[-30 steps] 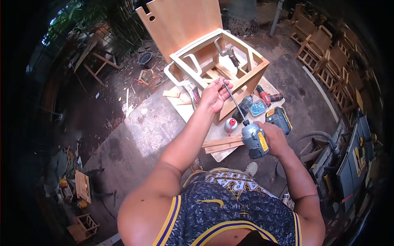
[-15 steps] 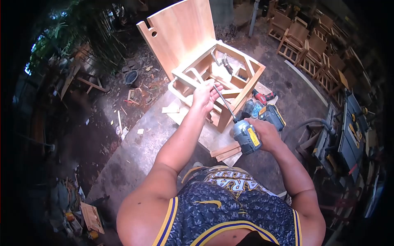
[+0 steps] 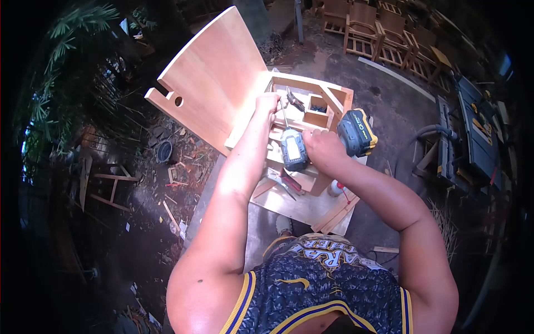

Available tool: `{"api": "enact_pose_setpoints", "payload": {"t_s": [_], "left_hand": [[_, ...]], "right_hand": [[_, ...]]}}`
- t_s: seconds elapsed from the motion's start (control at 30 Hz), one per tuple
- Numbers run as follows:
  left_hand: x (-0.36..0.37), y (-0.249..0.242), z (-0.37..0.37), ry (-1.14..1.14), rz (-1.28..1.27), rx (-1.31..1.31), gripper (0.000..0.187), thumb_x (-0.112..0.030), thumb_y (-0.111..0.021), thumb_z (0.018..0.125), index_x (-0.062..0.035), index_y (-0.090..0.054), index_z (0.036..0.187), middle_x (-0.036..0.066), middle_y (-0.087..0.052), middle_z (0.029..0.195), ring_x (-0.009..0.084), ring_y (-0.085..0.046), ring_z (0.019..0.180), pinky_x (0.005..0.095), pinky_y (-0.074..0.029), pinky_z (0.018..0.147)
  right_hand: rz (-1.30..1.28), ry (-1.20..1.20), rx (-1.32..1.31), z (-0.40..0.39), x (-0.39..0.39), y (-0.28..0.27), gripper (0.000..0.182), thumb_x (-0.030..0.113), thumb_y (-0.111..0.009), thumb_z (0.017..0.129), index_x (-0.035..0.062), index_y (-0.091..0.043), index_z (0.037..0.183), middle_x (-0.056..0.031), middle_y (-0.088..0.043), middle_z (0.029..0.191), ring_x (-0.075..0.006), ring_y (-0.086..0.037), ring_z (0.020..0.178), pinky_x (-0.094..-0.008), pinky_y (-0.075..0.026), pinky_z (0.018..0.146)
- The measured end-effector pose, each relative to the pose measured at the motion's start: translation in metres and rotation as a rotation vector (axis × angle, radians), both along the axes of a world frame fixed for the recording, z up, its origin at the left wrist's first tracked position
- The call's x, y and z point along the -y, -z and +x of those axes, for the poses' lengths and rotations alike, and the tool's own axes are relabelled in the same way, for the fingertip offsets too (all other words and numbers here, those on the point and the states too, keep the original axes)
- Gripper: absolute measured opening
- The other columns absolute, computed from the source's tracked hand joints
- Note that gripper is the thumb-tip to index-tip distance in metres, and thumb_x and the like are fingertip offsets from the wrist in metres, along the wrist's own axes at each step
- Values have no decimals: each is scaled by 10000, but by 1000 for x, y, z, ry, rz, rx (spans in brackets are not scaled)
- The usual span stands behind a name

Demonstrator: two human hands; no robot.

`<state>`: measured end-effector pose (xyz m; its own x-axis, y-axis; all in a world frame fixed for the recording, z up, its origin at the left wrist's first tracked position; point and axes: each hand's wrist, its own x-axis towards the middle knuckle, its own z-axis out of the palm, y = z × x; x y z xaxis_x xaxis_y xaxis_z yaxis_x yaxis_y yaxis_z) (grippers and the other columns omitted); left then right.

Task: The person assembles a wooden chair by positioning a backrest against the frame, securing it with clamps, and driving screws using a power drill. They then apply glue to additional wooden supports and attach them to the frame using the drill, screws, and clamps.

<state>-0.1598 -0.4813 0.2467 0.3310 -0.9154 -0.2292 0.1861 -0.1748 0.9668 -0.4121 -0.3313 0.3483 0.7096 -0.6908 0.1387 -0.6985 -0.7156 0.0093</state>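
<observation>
Head view: right hand [image 3: 326, 148] grips a drill [image 3: 293, 151], likely heavy; hold its handle. Left hand [image 3: 267, 103] curls, grip unclear.

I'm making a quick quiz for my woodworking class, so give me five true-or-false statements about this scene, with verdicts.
1. The right hand holds a power driver. True.
2. The left hand hangs far from the driver's long bit. False: it is up at the bit's far end.
3. The upright wooden panel has a round hole in it. True.
4. The wooden chairs stand at the picture's lower left. False: they are at the upper right.
5. A dark bucket sits on the ground. True.
</observation>
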Motion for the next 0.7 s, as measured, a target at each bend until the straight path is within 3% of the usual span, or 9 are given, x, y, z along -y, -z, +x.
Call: {"api": "enact_pose_setpoints", "payload": {"t_s": [0.03,0.17,0.23,0.27,0.3,0.37,0.47,0.7], "left_hand": [[31,25,25,24,20,184,180,-40,-520,876,74,-652,916,114,-663,700,160,-636,548,297,-525,494],[39,10,35,60,38,256,188,-60,-532,867,58,-664,930,129,-691,742,185,-670,606,312,-535,555],[43,15,35,90,25,546,212,-103,-529,869,35,-671,944,153,-704,787,185,-690,649,318,-537,644],[44,15,39,132,40,680,220,-141,-537,871,5,-673,964,185,-698,841,258,-697,739,371,-528,748],[41,7,38,150,38,688,220,-141,-537,871,5,-673,964,185,-698,841,258,-697,739,371,-528,748],[25,-14,33,238,57,995,218,-162,-537,877,-43,-673,999,215,-682,918,338,-671,867,427,-504,812],[31,-11,35,261,97,1036,205,-183,-539,881,-64,-673,981,220,-670,959,382,-633,944,458,-485,833],[9,-32,19,197,54,1078,191,-168,-529,883,-34,-646,950,215,-668,945,378,-636,922,461,-483,827]], "right_hand": [[-15,5,33,20,11,11,166,125,-518,842,10,-555,955,-146,-652,808,-287,-675,728,-379,-535,591],[-18,122,13,74,36,23,141,127,-510,855,25,-579,925,-129,-660,807,-263,-684,737,-361,-544,590],[-28,151,17,83,41,25,136,124,-504,860,35,-583,925,-123,-663,802,-253,-687,734,-360,-547,602],[-21,151,42,86,44,28,132,124,-504,860,37,-584,919,-126,-664,801,-254,-688,727,-363,-546,608],[-16,151,68,89,46,31,129,124,-503,859,40,-584,913,-129,-665,800,-256,-688,721,-366,-546,614],[-2,163,89,93,45,31,133,126,-502,859,41,-587,915,-133,-668,810,-259,-688,730,-368,-545,625],[7,166,113,96,49,32,140,128,-506,856,43,-594,922,-137,-672,825,-264,-687,751,-375,-543,651],[-26,135,106,92,53,35,134,124,-530,840,44,-602,921,-129,-669,821,-259,-679,756,-374,-535,681]]}}
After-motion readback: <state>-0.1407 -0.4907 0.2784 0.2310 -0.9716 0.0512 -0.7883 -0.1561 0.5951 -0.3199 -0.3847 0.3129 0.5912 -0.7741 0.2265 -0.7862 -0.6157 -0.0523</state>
